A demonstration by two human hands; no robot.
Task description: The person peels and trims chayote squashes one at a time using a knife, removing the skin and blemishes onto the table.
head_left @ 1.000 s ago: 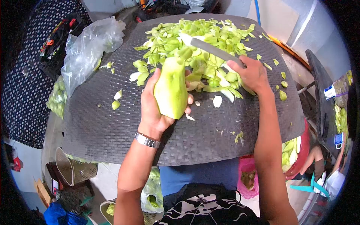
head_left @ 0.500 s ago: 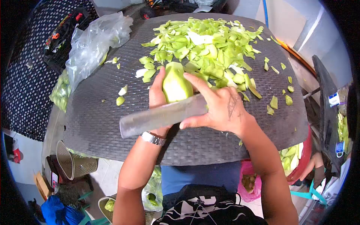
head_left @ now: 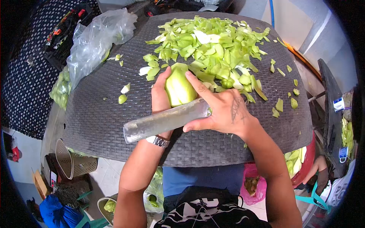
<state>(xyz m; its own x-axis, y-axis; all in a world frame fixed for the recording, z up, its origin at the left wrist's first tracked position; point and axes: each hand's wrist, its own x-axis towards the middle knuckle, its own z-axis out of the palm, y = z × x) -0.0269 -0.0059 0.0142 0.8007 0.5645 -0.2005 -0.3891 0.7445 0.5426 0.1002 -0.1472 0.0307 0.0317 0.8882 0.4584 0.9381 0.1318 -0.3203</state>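
My left hand (head_left: 161, 95), with a metal-banded watch on the wrist, is closed around a pale green, partly peeled chayote (head_left: 180, 84) above the table. My right hand (head_left: 224, 110) grips a broad-bladed knife (head_left: 165, 122), its handle hidden inside the palm. The blade points left and lies across the near end of the chayote, over my left wrist. My right index finger reaches forward to the chayote's right side. Just beyond both hands spreads a heap of green peelings (head_left: 213, 41).
The dark woven-pattern table (head_left: 114, 133) carries loose scraps on both sides. A clear plastic bag (head_left: 100, 41) lies at its left edge. Below right are a red basin (head_left: 308, 163) of pale pieces and a pink bag (head_left: 254, 190). A perforated basket (head_left: 78, 161) stands lower left.
The chayote has turned slightly in my left hand, showing more of its ridged side. The knife blade has tilted, and its tip sits a little lower.
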